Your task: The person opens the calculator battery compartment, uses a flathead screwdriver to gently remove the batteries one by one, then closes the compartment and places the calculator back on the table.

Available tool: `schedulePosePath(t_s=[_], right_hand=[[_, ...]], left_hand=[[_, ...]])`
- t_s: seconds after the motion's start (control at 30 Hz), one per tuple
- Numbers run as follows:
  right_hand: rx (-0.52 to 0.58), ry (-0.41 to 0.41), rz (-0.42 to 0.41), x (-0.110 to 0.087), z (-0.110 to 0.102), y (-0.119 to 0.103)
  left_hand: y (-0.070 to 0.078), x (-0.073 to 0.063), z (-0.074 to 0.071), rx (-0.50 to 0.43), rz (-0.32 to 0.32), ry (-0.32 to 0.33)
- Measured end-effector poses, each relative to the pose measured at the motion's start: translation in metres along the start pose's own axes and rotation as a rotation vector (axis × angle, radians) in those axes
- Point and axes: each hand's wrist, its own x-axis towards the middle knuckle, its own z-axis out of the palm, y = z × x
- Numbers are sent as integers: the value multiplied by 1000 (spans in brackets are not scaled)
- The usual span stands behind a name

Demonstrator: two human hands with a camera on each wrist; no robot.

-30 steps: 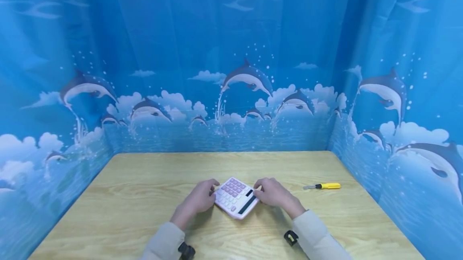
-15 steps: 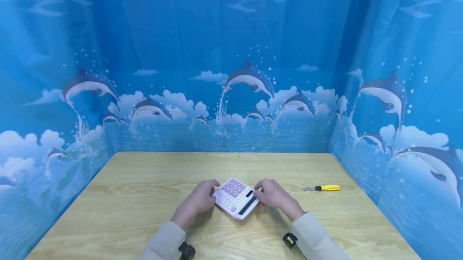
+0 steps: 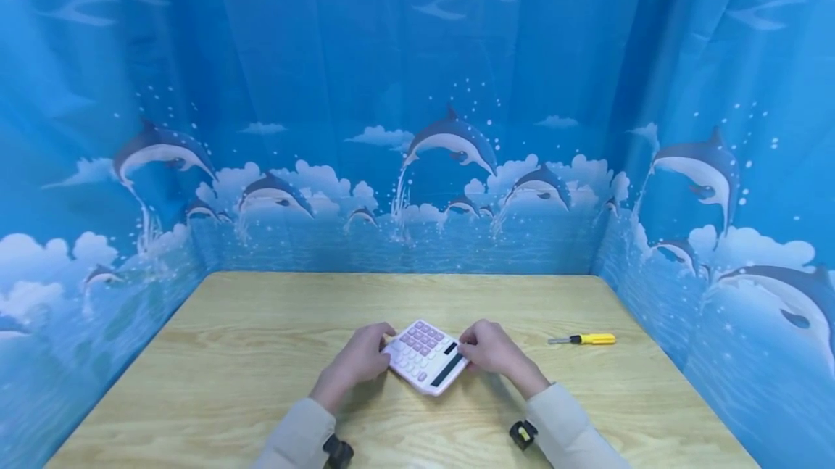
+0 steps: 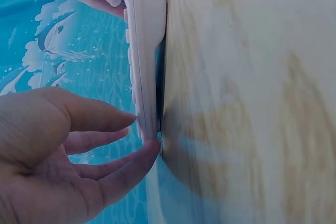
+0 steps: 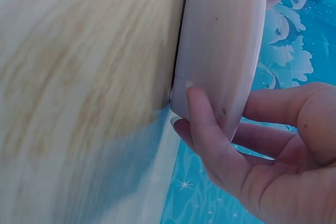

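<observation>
A white calculator with pink and white keys lies turned at an angle on the wooden table, its dark display strip toward the lower right. At its left corner, my left hand pinches the edge between thumb and fingers. In the left wrist view the thumb is on the key side and a fingertip is under the thin end of the calculator. My right hand grips the opposite corner by the display. The right wrist view shows its fingers against the thick side wall of the calculator.
A screwdriver with a yellow handle lies to the right on the table. Blue dolphin-print curtains surround the table's back and sides. A black strap piece hangs by the right sleeve.
The calculator and both hands stay almost where they were. The fingers of my right hand shift slightly at the calculator's corner.
</observation>
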Motion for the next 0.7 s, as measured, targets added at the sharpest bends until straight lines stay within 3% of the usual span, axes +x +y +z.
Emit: schedulePosePath(t_s=[0.37,0.7], right_hand=[[-33,27,-4,4,-1,1],[-20,58,-49,3,-1,2]], left_hand=[[-2,-1,-2,-33,-3,-11],[-4,-2,-4,-118,-85,-36]])
